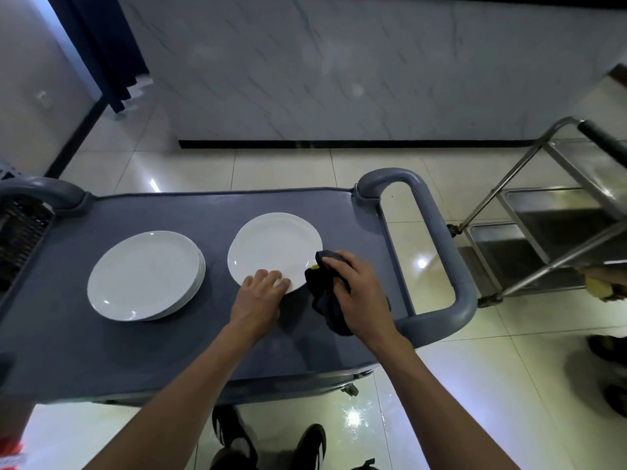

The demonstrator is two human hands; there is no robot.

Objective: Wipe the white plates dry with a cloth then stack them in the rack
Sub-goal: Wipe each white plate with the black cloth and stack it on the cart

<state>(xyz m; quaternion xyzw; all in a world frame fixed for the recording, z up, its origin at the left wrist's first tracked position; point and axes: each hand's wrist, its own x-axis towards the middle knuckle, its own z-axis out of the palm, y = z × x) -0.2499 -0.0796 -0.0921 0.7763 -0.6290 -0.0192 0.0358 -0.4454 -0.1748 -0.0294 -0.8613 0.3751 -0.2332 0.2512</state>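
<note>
Rack (20,232) sat at counter's (101,351) far left edge, plate stack (146,276) right of it, then single plate (274,251) flat mid-counter with left hand (259,293) fingers resting straight on its near rim, right hand (353,293) gripping dark cloth (325,300) touching plate's right edge.

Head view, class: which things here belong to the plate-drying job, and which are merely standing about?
Belonging to the job:
- single white plate, left hand resting on its near rim
- dark cloth, gripped by right hand
- stack of white plates
- dark rack, at the left edge
- grey cart bearing the plates

Standing about:
- steel trolley
- dark curtain
</note>
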